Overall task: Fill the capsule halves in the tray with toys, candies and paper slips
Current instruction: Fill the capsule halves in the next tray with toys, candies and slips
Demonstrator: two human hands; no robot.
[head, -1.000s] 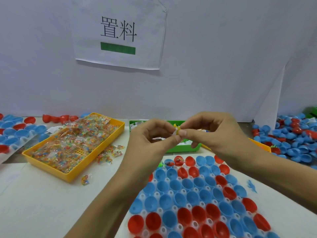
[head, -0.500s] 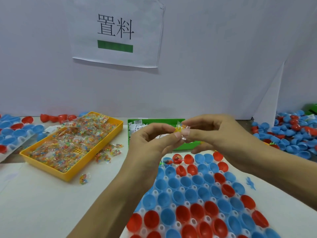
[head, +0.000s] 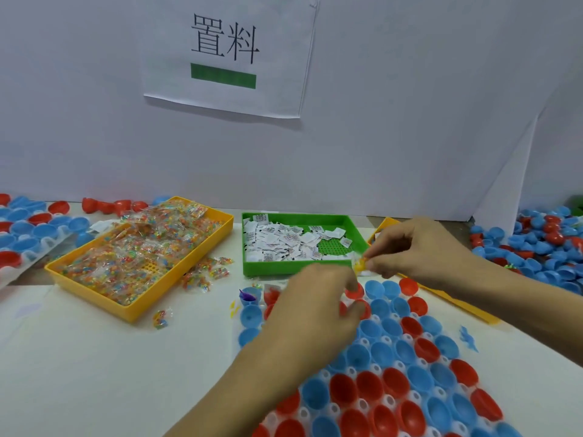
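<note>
Holding a small yellow toy (head: 359, 265) in a clear wrapper, the right hand (head: 419, 250) is seen at the right of the middle of the frame, just over the front corner of the green bin (head: 271, 268). The toy is pinched between the thumb and the fingertips. The left hand (head: 315, 307) is lower, over the top rows of the tray (head: 391, 402) of red and blue capsule halves. Its fingers are curled down toward a red half, but it cannot be told if anything is held in them, because the hand is blurred.

The toy step seems to be in hand: a purple toy (head: 247, 296) is already seen in a blue half at the top left corner of the tray, while most halves in the lower middle of the frame look empty. Next, the yellow toy probably has to be dropped into an empty half near the top of the tray. A soft, careful drop is called for, so the toy is not bounced out.

Candy packets are kept in the yellow bin (head: 94, 279) at the left, and paper slips (head: 284, 239) in the green bin, both on the white bench (head: 94, 373).
</note>
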